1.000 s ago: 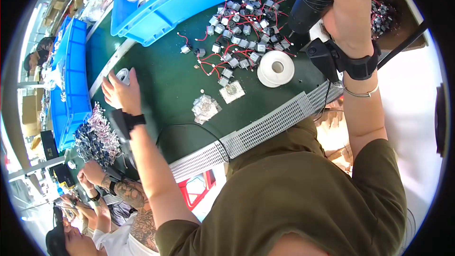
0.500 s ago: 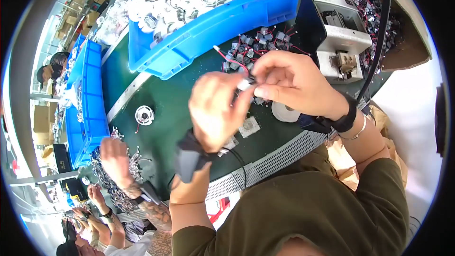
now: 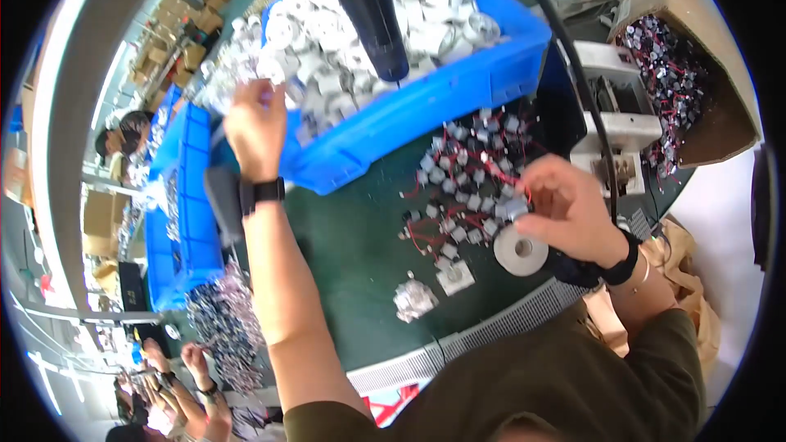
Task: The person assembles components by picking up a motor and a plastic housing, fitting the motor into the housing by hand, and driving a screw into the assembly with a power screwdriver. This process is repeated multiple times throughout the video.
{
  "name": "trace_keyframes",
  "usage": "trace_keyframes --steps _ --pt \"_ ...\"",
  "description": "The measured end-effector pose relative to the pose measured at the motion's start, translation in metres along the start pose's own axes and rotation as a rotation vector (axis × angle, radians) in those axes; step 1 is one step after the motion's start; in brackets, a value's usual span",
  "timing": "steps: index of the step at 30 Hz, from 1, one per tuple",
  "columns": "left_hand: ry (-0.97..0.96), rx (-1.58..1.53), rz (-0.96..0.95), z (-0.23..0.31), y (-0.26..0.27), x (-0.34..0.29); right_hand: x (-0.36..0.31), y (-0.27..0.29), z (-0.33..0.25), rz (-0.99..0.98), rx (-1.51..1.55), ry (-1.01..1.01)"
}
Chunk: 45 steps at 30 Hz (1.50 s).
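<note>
My left hand point(image 3: 255, 131) is over the left end of a blue bin point(image 3: 426, 121) heaped with white ring-shaped plastic parts point(image 3: 336, 86). Its fingers are curled together among the parts, and what they grip is hard to make out. Above the table at the right, my right hand point(image 3: 569, 209) pinches a small grey motor point(image 3: 513, 209) with red wires between thumb and fingers. Similar motors point(image 3: 458, 176) lie in a loose pile just left of that hand. Below it sits a white disc with a central hole point(image 3: 521, 252).
A dark tool point(image 3: 368, 16) hangs over the bin. A white machine point(image 3: 610, 135) and a cardboard box of motors point(image 3: 720, 127) stand right. Near the front lie a square plate point(image 3: 455, 277) and a crumpled clear piece point(image 3: 415, 300). Another blue bin point(image 3: 195, 196) and co-workers' hands point(image 3: 195, 360) are left.
My left hand has left the right hand and moved up and left to the bin. My right hand has shifted right and lower, with a motor. The white round part with a red wire is no longer visible.
</note>
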<state>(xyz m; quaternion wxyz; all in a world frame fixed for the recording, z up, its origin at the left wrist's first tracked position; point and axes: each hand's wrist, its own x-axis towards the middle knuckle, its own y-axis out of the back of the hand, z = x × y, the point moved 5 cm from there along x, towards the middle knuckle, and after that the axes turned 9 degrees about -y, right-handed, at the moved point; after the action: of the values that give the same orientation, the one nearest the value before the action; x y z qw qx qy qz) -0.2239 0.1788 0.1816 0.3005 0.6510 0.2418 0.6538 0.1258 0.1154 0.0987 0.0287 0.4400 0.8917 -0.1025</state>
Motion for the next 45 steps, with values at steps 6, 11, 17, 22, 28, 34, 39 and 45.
trace_keyframes --steps 6,11,17,22,28,34,39,45 --pt "-0.226 0.586 -0.67 -0.065 -0.107 0.001 -0.005 0.004 0.008 0.015 -0.073 0.109" --pt "-0.244 0.612 -0.719 -0.027 -0.087 0.011 -0.008 0.01 0.013 0.111 -0.088 0.182" --pt "-0.09 -0.033 -0.459 -0.008 -0.022 -0.008 -0.017 0.001 0.009 0.099 -0.089 0.189" --pt "0.133 -1.041 -0.336 0.057 0.019 -0.072 -0.028 0.008 0.013 0.134 -0.098 0.203" --pt "-0.171 -0.97 -0.422 0.186 0.018 -0.144 -0.036 0.013 0.016 0.194 0.062 0.23" --pt "-0.349 -0.756 -0.431 0.251 -0.003 -0.184 -0.051 0.018 0.014 0.264 0.043 0.29" --pt "-0.371 -0.624 -0.313 0.257 0.004 -0.187 -0.064 0.024 0.025 0.255 0.011 0.218" --pt "-0.226 -0.683 -0.336 0.255 -0.007 -0.191 -0.053 0.022 0.029 0.222 -0.067 0.173"
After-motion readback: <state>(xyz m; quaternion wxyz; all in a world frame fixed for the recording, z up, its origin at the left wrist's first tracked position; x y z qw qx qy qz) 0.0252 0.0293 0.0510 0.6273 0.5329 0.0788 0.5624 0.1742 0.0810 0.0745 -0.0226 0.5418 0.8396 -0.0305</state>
